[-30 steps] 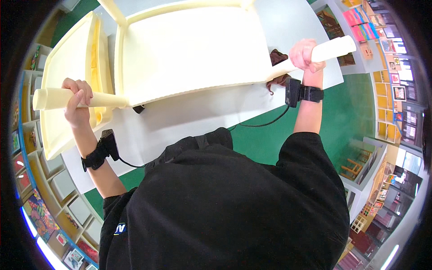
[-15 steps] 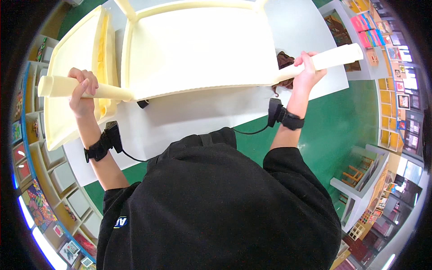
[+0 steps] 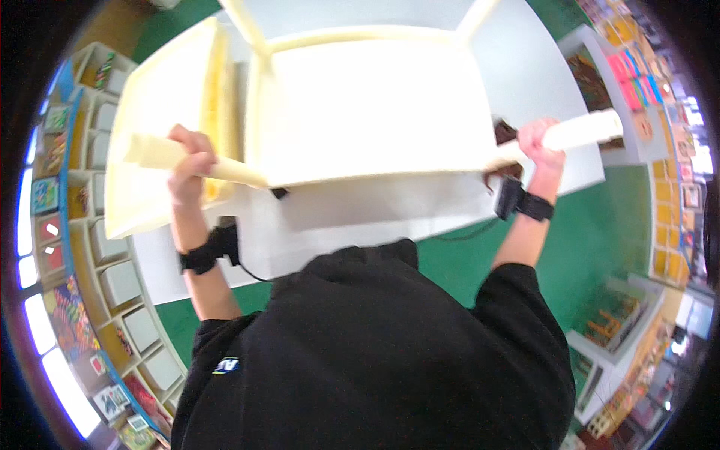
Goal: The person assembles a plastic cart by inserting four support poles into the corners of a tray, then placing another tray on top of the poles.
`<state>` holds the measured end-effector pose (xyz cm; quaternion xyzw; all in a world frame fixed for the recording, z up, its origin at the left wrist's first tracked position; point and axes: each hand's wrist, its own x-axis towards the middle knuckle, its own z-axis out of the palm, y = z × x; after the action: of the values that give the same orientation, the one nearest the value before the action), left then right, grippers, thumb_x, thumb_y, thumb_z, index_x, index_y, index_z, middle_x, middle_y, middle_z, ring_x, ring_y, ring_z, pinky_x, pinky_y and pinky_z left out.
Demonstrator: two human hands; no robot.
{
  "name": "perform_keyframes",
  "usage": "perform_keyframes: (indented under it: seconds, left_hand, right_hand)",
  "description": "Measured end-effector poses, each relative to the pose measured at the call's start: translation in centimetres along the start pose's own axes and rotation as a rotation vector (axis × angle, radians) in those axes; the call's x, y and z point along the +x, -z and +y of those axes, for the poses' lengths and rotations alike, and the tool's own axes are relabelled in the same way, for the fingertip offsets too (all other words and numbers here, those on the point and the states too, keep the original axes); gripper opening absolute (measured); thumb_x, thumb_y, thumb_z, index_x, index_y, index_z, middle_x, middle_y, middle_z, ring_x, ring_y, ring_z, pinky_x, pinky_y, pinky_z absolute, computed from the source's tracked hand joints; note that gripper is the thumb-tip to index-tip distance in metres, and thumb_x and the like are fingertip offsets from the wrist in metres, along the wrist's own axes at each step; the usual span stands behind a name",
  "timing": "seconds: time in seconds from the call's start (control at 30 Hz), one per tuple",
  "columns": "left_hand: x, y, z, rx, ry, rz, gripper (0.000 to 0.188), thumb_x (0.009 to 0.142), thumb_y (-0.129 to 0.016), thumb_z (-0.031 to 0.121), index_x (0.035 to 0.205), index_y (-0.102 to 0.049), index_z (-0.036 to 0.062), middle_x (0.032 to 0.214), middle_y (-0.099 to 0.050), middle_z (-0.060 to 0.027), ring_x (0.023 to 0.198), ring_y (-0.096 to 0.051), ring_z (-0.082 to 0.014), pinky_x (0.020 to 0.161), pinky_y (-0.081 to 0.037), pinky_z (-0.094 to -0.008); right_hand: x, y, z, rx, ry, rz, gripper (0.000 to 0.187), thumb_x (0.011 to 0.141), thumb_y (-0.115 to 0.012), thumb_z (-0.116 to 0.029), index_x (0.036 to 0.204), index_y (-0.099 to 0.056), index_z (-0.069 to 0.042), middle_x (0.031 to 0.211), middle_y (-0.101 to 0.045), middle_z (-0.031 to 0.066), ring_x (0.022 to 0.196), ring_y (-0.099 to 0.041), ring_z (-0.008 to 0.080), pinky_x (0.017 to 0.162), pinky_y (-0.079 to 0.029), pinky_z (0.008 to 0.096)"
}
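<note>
Two cream posts are in my grip, one to each hand. My left hand (image 3: 193, 161) is closed around the left post (image 3: 238, 173), fingers curled over it and the outer end sticking out past my fist. My right hand (image 3: 541, 142) is wrapped around the right post (image 3: 583, 130) in the same way, with a long stretch showing beyond my knuckles. Both posts run outward from the near corners of the cream panel (image 3: 375, 109), which lies in front of me over the white table (image 3: 352, 214); I cannot tell whether its underside touches the tabletop. Two more posts rise from its far corners, the far left post (image 3: 246, 28) and the far right post (image 3: 475, 19), both cut off by the view's edge.

Left of the panel is a cream tray (image 3: 161, 94), its inner side yellowish; the left post passes in front of it, and I cannot tell if they touch. Some brown cloth (image 3: 505, 133) shows beside the panel, near my right hand. A small black thing (image 3: 280, 193) peeps out by the near left corner. Each wrist wears a black strap: left strap (image 3: 200, 259), right strap (image 3: 537, 207). Green floor (image 3: 472, 259) shows past the table.
</note>
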<state>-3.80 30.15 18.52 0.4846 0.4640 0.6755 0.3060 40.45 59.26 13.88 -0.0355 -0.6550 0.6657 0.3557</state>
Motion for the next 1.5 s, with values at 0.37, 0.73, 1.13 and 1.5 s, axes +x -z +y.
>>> perform_keyframes:
  seconds: [0.37, 0.73, 1.13, 1.5]
  left_hand:
    - [-0.2, -1.5, 1.3, -0.062, 0.056, 0.126, 0.018, 0.052, -0.053, -0.003, 0.059, -0.04, 0.0066, 0.048, -0.044, -0.0048, 0.04, -0.042, -0.0121, 0.04, -0.032, -0.0227]
    - [0.3, -1.9, 1.7, -0.013, 0.092, 0.236, 0.015, 0.052, -0.054, 0.0, 0.058, -0.041, 0.0067, 0.048, -0.042, -0.0022, 0.041, -0.041, -0.0108, 0.042, -0.032, -0.0228]
    - [-1.0, -4.7, 1.9, 0.066, 0.056, 0.29, 0.011, 0.064, -0.058, 0.001, 0.067, -0.049, 0.0051, 0.058, -0.05, -0.002, 0.049, -0.05, -0.0105, 0.046, -0.04, -0.0221]
    - [-4.7, -6.4, 1.5, 0.435, 0.166, -0.296, 0.072, 0.07, -0.064, 0.018, 0.129, -0.025, 0.0046, 0.12, -0.042, -0.0174, 0.107, -0.044, -0.0271, 0.091, -0.034, -0.0339]
  right_hand:
    - [0.9, -0.4, 0.0, 0.263, 0.094, -0.108, 0.031, 0.052, -0.065, 0.002, 0.047, -0.036, -0.008, 0.041, -0.034, -0.0007, 0.031, -0.038, 0.0126, 0.03, -0.027, 0.0236]
    - [-0.3, -0.7, 0.5, 0.109, 0.052, 0.156, 0.035, 0.064, -0.072, -0.022, 0.061, -0.039, -0.008, 0.044, -0.037, -0.0023, 0.035, -0.035, 0.0091, 0.033, -0.027, 0.0204]
    - [5.2, -0.9, 1.7, -0.418, -0.078, 0.604, 0.057, 0.079, -0.044, -0.046, 0.114, -0.04, -0.002, 0.112, -0.046, 0.0129, 0.108, -0.041, 0.0204, 0.092, -0.027, 0.0318]
    - [7.9, -9.8, 7.3, -0.656, -0.273, 0.474, 0.065, 0.074, -0.059, -0.034, 0.126, -0.032, -0.007, 0.126, -0.037, 0.012, 0.118, -0.032, 0.0241, 0.094, -0.027, 0.0354]
